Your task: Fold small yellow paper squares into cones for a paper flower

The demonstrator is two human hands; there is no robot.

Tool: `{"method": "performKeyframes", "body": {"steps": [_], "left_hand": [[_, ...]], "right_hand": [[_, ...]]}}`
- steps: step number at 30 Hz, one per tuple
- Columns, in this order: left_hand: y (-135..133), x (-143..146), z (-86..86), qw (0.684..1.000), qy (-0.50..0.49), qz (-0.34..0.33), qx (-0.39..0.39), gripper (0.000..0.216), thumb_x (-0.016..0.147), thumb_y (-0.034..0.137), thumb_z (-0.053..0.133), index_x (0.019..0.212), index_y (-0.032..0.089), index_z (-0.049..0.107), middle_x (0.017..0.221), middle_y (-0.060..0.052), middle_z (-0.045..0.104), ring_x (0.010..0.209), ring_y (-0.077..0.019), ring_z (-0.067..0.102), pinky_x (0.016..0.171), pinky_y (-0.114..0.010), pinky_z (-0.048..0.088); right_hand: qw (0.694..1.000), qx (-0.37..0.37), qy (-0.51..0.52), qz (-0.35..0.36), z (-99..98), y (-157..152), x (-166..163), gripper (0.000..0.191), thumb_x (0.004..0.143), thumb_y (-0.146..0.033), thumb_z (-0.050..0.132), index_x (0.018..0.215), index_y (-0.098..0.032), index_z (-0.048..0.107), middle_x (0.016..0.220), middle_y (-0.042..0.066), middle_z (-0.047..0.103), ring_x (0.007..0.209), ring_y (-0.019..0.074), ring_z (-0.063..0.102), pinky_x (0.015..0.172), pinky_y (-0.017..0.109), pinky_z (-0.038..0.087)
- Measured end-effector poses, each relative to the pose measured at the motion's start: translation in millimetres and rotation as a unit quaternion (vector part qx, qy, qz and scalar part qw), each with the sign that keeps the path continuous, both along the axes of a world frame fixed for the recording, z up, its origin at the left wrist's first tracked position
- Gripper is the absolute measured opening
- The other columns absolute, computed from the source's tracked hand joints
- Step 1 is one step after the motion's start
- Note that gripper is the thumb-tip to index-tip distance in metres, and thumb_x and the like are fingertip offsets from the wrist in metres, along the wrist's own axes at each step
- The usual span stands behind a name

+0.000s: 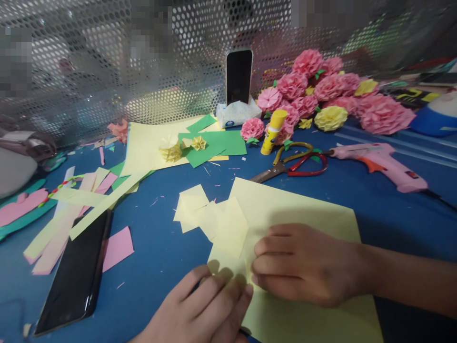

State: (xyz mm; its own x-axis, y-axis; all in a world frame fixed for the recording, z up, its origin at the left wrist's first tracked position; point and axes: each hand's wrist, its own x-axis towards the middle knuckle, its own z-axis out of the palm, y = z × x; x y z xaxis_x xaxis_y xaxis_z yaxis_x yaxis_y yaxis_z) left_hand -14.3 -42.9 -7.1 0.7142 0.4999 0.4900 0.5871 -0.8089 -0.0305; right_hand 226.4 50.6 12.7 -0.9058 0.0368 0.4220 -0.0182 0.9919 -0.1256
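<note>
A large pale yellow paper sheet (296, 209) lies on the blue table (160, 257) in front of me. My right hand (307, 269) rests on it, fingers curled together and pressing a small yellow paper piece (228, 259) at the sheet's left edge. My left hand (203, 309) comes in from below, fingers bent, fingertips touching the same piece from the left. Several small yellow paper squares (200, 212) lie fanned out just beyond my hands.
A black phone (76, 274) lies at the left among yellow and pink strips (60, 224). Scissors (293, 164), a glue stick (273, 131), a pink glue gun (382, 164), green paper (214, 143) and pink paper flowers (321, 95) sit farther back. A second phone (239, 76) stands against the perforated screen.
</note>
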Motion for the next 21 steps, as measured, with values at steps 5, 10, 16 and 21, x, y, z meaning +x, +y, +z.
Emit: {"method": "performKeyframes", "body": {"steps": [5,10,16,21], "left_hand": [[1.9,-0.3,2.2,1.0,0.009,-0.004,0.004,0.043,0.11,0.034,0.033,0.113,0.016,0.072,0.103,-0.001,0.073,0.097,-0.0153,0.061,0.094,-0.033,0.041],[4.2,-0.8,2.3,1.0,0.01,-0.01,-0.003,0.042,0.11,0.034,0.033,0.114,0.015,0.071,0.103,0.0,0.073,0.097,-0.0148,0.061,0.093,-0.032,0.042],[5.1,-1.9,1.8,1.0,0.001,-0.021,-0.023,0.038,0.108,0.032,0.037,0.116,0.014,0.07,0.105,0.0,0.073,0.098,-0.0149,0.061,0.097,-0.033,0.042],[4.6,-0.1,4.0,0.999,-0.009,-0.018,-0.029,0.034,0.106,0.033,0.043,0.117,0.014,0.069,0.104,-0.001,0.074,0.099,-0.0147,0.061,0.099,-0.032,0.043]], "right_hand": [[1.0,0.018,0.009,-0.005,0.0,2.7,1.3,0.022,0.103,-0.013,0.046,0.097,-0.014,0.068,0.084,0.001,0.069,0.083,0.0144,0.06,0.067,0.031,0.042],[1.0,0.026,-0.002,0.005,-0.1,3.1,1.4,0.016,0.099,-0.011,0.055,0.09,-0.013,0.068,0.082,0.0,0.067,0.086,0.0157,0.06,0.066,0.031,0.04],[0.993,0.038,-0.103,-0.038,13.6,-6.6,0.4,0.021,0.098,-0.017,0.051,0.081,-0.017,0.063,0.083,0.002,0.062,0.082,0.0187,0.053,0.067,0.036,0.032],[0.986,0.032,-0.148,-0.074,18.2,-18.3,4.1,0.01,0.082,-0.013,0.058,0.088,-0.016,0.066,0.073,0.003,0.059,0.073,0.0216,0.048,0.066,0.039,0.03]]}}
